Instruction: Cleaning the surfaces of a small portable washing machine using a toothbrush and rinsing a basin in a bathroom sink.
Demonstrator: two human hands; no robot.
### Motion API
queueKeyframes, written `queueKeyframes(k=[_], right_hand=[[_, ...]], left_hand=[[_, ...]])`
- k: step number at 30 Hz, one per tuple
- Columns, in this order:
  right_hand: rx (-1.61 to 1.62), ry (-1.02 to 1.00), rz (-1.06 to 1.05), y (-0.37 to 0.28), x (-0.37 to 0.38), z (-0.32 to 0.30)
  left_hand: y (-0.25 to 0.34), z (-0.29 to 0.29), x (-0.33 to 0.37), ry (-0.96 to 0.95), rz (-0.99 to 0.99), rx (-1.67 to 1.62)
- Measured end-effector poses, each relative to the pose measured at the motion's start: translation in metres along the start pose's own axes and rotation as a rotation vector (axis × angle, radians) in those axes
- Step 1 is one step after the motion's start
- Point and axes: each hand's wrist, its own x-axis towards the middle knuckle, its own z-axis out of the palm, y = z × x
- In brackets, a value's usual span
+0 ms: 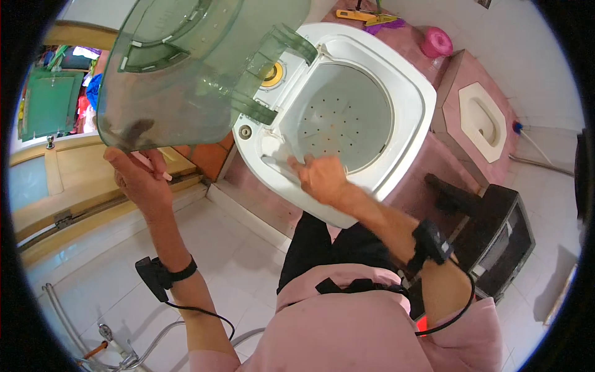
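Observation:
A white top-loading washer (403, 152) stands in front of me, its round perforated tub (334, 111) uncovered. Its see-through green lid (186, 99) is raised on hinges toward the left. My left hand (144, 180) has its fingers closed at the lid's lower edge; a short pinkish stick-like piece (144, 160) also shows between them. Over the tub's near rim is my right hand (323, 180), fingers curled round a pale, flat, blade-like thing (282, 168). This thing lies along the washer's top near the rim; its exact kind is unclear.
A squat toilet (482, 118) is set in a pink raised base at right. Below it stands a dark box-like stand (496, 239). A pink bucket (437, 42) and a yellow-handled cleaning tool (356, 15) lie beyond the washer. A wooden door frame (80, 180) edges the left.

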Motion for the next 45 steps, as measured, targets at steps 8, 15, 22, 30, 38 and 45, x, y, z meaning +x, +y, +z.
queueKeyframes(k=[8, 15, 22, 30, 38, 45], right_hand=[[0.027, -0.168, 0.146, 0.002, -0.114, -0.011], [0.056, 0.099, 0.102, -0.018, -0.01, 0.015], [0.012, -0.049, 0.118, -0.031, -0.061, 0.012], [-0.024, 0.089, 0.118, -0.048, -0.019, 0.023], [-0.229, -0.136, 0.218, 0.062, -0.174, -0.018], [-0.335, -0.254, 0.473, 0.1, -0.147, -0.031]], left_hand=[[-0.015, -0.012, 0.001, -0.024, -0.102, -0.061], [-0.014, -0.002, 0.004, -0.04, -0.121, -0.177], [-0.023, -0.023, 0.0, -0.089, -0.101, -0.123], [-0.017, -0.008, 0.004, -0.009, -0.122, -0.139], [-0.027, -0.017, 0.003, 0.014, -0.145, -0.142], [-0.034, -0.023, 0.006, 0.018, -0.125, -0.12]])
